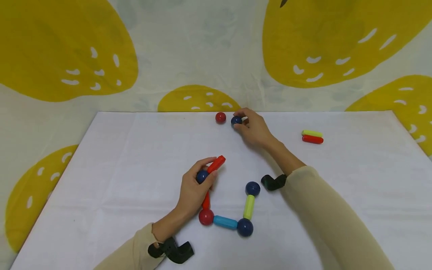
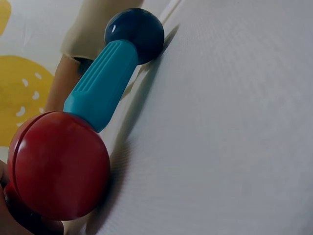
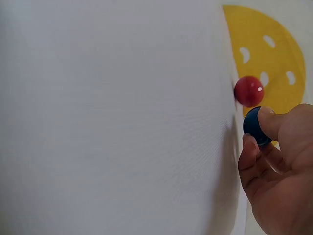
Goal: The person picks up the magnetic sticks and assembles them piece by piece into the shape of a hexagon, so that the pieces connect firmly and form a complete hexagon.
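Observation:
At the table's back edge, my right hand pinches a dark blue ball between thumb and fingers. Just left of it sits a red ball. Lower down, my left hand holds another blue ball, its thumb and index finger beside a red stick that juts up to the right. From below this hand, a second red stick runs to a red ball. A light blue stick links that to a blue corner ball; a yellow-green stick rises to another blue ball.
To the right on the white tabletop, a loose yellow-green stick and a red stick lie side by side. Black wrist mounts stick out from both sleeves. Behind the table hangs a yellow-patterned cloth.

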`<move>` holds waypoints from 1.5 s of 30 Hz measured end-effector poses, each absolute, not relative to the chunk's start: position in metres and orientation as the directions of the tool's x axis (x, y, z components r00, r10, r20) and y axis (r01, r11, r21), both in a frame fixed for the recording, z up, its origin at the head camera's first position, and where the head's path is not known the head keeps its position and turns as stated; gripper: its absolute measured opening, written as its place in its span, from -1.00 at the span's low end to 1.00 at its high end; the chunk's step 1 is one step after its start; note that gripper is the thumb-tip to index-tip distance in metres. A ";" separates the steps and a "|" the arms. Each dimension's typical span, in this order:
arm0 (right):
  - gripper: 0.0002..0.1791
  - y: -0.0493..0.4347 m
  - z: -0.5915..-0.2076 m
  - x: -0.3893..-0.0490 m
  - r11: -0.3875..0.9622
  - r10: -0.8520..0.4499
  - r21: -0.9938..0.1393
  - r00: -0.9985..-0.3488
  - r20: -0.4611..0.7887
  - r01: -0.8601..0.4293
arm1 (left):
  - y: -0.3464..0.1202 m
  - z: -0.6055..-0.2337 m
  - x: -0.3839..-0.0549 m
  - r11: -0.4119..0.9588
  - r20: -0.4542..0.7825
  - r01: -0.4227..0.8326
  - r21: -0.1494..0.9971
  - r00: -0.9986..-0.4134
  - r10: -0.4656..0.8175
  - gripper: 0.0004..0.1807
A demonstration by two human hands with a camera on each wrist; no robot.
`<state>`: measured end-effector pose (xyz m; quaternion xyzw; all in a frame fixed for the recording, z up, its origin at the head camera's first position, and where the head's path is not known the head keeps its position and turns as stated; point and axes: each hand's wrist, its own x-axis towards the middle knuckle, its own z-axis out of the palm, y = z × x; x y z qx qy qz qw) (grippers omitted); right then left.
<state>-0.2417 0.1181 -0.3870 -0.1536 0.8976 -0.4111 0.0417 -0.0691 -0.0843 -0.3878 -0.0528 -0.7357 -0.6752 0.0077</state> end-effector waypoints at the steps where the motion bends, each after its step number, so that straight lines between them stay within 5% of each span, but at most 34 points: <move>1: -0.60 0.121 -0.386 -0.238 0.613 -0.311 -0.753 -0.949 0.048 -0.239 | -0.085 -0.392 -0.071 0.089 0.080 0.087 0.992 -0.994 0.077 -0.63; 9: -0.55 0.136 -0.367 -0.193 0.560 -0.309 -0.808 -0.951 0.002 -0.184 | -0.095 -0.399 -0.079 0.208 0.038 0.074 0.975 -0.984 0.173 -0.65; 21: -0.59 0.093 -0.352 -0.134 0.297 -0.317 -0.949 -0.948 0.010 -0.110 | -0.107 -0.388 -0.085 0.257 0.000 0.051 0.965 -0.981 0.192 -0.59; 28: -0.58 0.082 -0.360 -0.123 0.204 -0.336 -0.975 -0.942 0.009 -0.082 | -0.111 -0.392 -0.091 0.327 0.013 0.078 0.942 -0.980 0.199 -0.59; 45: -0.56 0.079 -0.366 -0.120 0.250 -0.365 -0.962 -0.931 0.008 -0.107 | -0.121 -0.388 -0.097 0.405 -0.028 0.078 0.911 -0.968 0.249 -0.66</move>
